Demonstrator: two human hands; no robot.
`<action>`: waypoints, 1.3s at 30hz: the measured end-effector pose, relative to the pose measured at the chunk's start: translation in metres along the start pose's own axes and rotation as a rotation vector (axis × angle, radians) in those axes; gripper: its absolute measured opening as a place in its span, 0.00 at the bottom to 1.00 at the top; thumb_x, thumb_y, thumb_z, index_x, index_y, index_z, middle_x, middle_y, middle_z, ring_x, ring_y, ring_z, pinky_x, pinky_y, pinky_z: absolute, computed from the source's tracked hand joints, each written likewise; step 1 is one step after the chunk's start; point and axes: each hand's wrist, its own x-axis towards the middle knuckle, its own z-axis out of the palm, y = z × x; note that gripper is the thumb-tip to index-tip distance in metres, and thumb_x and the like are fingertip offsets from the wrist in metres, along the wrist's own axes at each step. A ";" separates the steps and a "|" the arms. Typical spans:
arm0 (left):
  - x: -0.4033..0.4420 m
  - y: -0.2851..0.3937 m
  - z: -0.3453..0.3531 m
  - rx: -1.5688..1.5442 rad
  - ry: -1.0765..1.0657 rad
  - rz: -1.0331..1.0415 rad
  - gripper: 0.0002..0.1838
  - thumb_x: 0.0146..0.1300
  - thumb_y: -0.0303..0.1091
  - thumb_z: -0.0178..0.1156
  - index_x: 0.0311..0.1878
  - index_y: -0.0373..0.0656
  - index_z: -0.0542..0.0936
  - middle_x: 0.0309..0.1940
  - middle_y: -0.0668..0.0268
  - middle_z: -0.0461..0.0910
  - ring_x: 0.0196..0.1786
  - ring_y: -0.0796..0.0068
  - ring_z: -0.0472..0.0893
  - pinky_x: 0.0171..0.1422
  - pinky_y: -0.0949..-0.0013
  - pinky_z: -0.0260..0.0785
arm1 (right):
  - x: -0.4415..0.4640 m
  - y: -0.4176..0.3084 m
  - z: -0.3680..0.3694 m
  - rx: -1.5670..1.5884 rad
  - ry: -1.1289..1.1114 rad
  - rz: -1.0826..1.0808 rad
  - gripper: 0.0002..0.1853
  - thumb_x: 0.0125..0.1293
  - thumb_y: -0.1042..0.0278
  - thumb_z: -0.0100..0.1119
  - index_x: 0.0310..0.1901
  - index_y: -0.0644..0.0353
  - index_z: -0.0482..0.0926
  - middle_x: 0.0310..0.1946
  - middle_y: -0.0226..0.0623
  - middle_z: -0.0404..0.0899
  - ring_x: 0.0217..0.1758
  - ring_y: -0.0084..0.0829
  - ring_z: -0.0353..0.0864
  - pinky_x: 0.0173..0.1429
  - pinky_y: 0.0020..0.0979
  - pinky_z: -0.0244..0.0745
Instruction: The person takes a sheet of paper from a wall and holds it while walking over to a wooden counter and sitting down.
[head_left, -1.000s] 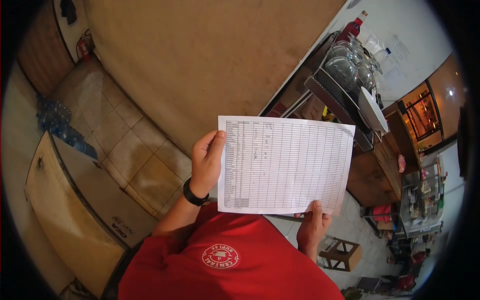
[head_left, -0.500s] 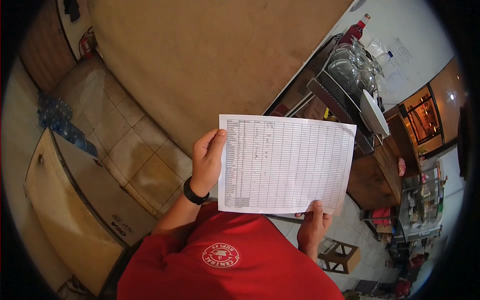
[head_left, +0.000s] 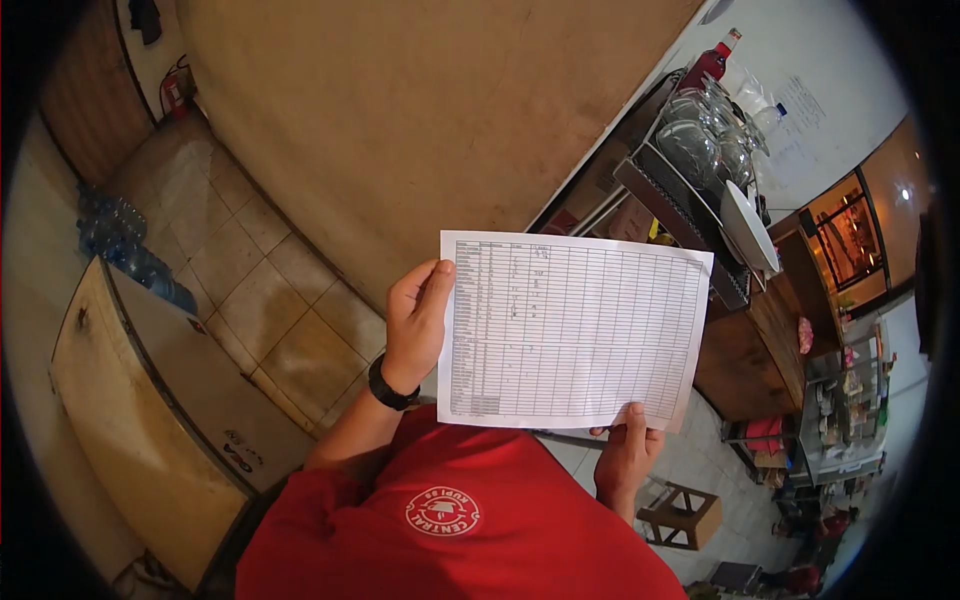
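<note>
A white sheet of paper (head_left: 600, 330) printed with a fine table grid is held up in front of my red shirt. Small handwritten marks fill some cells in its left columns. My left hand (head_left: 417, 320), with a black wristband (head_left: 390, 385), grips the sheet's left edge, thumb on the front and the other fingers mostly hidden. At the lower right edge, my right hand (head_left: 630, 455) pinches the paper with its thumb on top; the fingers behind it are partly out of sight.
Upside-down glasses (head_left: 690, 145), a red bottle (head_left: 710, 60) and a white dish (head_left: 750, 228) sit on a rack at upper right. A wooden stool (head_left: 683, 515) stands on the floor. Plastic bottles (head_left: 130, 240) lie beside a chest-like appliance (head_left: 160, 420) at left.
</note>
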 end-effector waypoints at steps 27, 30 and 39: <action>-0.002 -0.001 -0.002 0.031 0.000 -0.004 0.18 0.80 0.38 0.51 0.44 0.31 0.81 0.34 0.71 0.82 0.37 0.87 0.76 0.42 0.78 0.69 | 0.000 0.008 -0.004 0.012 0.044 0.000 0.11 0.76 0.65 0.54 0.44 0.66 0.77 0.34 0.39 0.81 0.29 0.27 0.78 0.30 0.31 0.72; -0.003 -0.002 -0.003 0.039 -0.004 0.006 0.18 0.80 0.39 0.51 0.44 0.31 0.81 0.34 0.71 0.82 0.36 0.87 0.76 0.42 0.78 0.69 | -0.001 0.007 -0.003 0.000 0.032 0.004 0.11 0.77 0.65 0.53 0.46 0.66 0.75 0.36 0.38 0.80 0.30 0.27 0.77 0.30 0.30 0.70; -0.002 0.000 0.000 0.011 0.002 -0.008 0.18 0.80 0.39 0.51 0.45 0.32 0.82 0.35 0.71 0.82 0.37 0.87 0.76 0.42 0.78 0.69 | -0.001 0.007 -0.004 0.004 0.027 0.017 0.10 0.77 0.65 0.52 0.48 0.64 0.75 0.35 0.37 0.80 0.30 0.26 0.76 0.31 0.30 0.70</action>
